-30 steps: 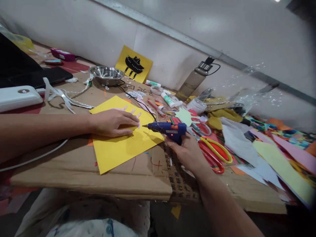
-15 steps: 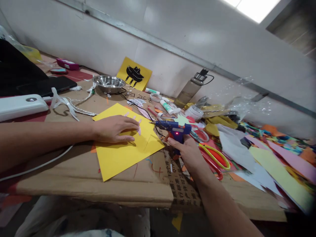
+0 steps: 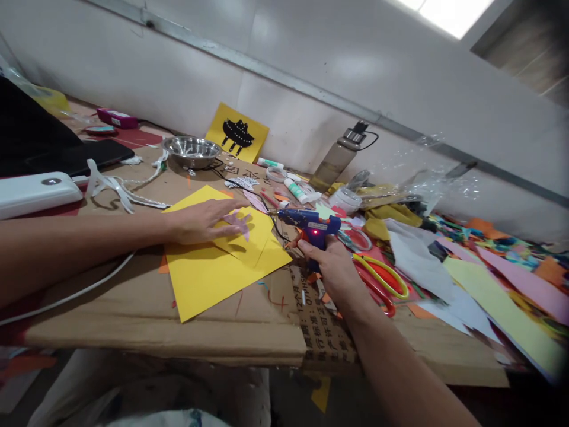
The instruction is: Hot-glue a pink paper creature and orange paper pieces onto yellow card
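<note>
My right hand (image 3: 333, 261) is wrapped round the handle of a blue hot glue gun (image 3: 306, 220), whose red light glows. The nozzle points left, above the right side of a yellow sheet of paper (image 3: 200, 290) on the cardboard. My left hand (image 3: 204, 220) is open, its fingers stretched out over that sheet. Beneath the fingers, a smaller yellow paper piece (image 3: 253, 243) lies on the sheet, with a pale purple cut-out (image 3: 240, 224) on it, partly hidden by my hand. Whether my left fingers touch the paper I cannot tell.
Behind the sheet stand a metal bowl (image 3: 191, 151), a yellow card with a black shape (image 3: 237, 133) and a grey bottle (image 3: 340, 157). Scissors with red and yellow handles (image 3: 384, 276) lie right, before paper scraps (image 3: 511, 279). A white power bank-like box (image 3: 38, 193) is left.
My left fingers have spread and lifted somewhat, so more of the purple cut-out and the smaller yellow piece shows. The glue gun has risen slightly. The view has shifted a little.
</note>
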A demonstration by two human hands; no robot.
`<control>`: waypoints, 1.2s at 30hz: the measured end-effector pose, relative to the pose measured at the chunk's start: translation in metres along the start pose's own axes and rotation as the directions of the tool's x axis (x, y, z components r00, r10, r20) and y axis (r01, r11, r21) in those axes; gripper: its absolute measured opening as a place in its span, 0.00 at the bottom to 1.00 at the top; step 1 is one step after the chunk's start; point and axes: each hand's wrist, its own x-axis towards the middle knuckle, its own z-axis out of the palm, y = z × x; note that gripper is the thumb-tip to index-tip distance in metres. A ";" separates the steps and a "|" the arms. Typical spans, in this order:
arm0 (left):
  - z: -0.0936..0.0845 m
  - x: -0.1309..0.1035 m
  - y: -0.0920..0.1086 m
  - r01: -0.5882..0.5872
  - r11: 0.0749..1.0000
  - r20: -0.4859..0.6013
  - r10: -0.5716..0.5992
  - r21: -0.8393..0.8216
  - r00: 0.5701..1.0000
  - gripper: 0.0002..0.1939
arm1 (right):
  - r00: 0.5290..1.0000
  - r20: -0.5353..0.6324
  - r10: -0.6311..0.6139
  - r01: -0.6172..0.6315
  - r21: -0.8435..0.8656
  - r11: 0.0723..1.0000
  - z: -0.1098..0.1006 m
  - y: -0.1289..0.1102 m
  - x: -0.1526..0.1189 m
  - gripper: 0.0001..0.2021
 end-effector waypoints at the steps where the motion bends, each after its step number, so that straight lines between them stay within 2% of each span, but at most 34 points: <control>1: 0.000 -0.001 -0.002 0.002 1.000 0.021 -0.002 0.027 1.000 0.36 | 1.000 0.000 0.009 -0.009 0.014 1.000 0.000 0.000 0.000 0.17; 6: 0.002 -0.010 -0.006 -0.102 0.987 0.189 0.078 0.123 0.979 0.39 | 0.998 -0.006 0.059 -0.059 0.050 0.997 -0.001 0.002 0.001 0.19; 11: 0.002 -0.011 -0.007 -0.154 0.980 0.241 0.121 0.126 0.963 0.38 | 1.000 0.002 0.026 -0.026 0.088 0.996 -0.002 0.009 0.005 0.19; 16: 0.002 -0.005 0.001 -0.155 0.983 0.220 0.130 0.103 0.967 0.37 | 0.997 -0.056 0.056 -0.048 0.131 0.990 -0.001 0.007 0.006 0.18; 21: 0.008 -0.002 0.012 -0.175 0.980 0.220 0.151 0.092 0.964 0.36 | 0.998 -0.033 0.044 -0.041 0.094 0.995 0.001 0.004 0.004 0.19; 26: 0.008 -0.002 0.010 -0.188 0.977 0.238 0.161 0.099 0.958 0.36 | 0.998 -0.040 0.049 -0.042 0.167 0.985 0.004 -0.001 0.004 0.18; 31: -0.001 -0.009 0.005 -0.234 0.972 0.273 0.217 0.028 0.937 0.35 | 0.997 -0.049 0.060 -0.048 0.217 0.975 0.004 -0.006 0.002 0.19; 33: -0.005 -0.013 0.001 -0.190 0.982 0.230 0.188 -0.013 0.955 0.35 | 0.997 -0.048 0.058 -0.046 0.212 0.976 0.004 -0.005 0.003 0.19; 36: -0.006 -0.017 -0.006 -0.047 0.999 0.150 0.043 0.027 0.988 0.34 | 0.999 -0.037 0.033 -0.025 0.186 0.982 0.003 -0.007 0.005 0.18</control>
